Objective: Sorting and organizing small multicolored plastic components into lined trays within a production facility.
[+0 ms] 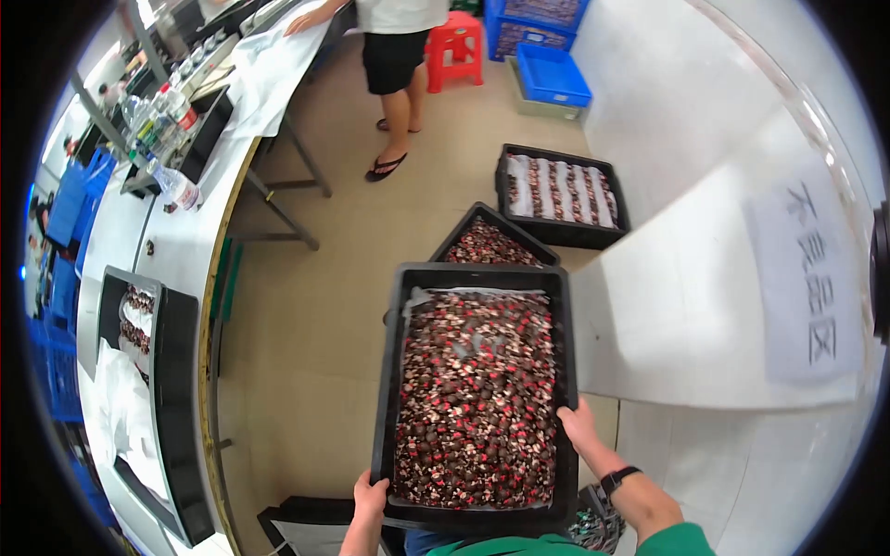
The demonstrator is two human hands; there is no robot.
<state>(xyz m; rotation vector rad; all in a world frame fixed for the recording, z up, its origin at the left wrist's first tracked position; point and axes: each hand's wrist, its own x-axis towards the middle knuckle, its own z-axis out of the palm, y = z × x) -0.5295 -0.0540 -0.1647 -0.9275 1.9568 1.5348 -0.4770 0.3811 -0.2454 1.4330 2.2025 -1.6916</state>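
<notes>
A black rectangular tray is held level in front of my body, above the floor. Many small round pieces in dark brown, red and cream fill it, lying over a white liner. My left hand grips the near left side of the rim, thumb on top. On the right side, my right hand is closed round the rim, and a dark band sits on that wrist. How the fingers lie under the tray is hidden.
Beyond the tray, a black bin of similar pieces stands on the floor near a black crate with white strips. A white table runs along the left, bearing a long black tray. Farther off are a person, a red stool and blue bins.
</notes>
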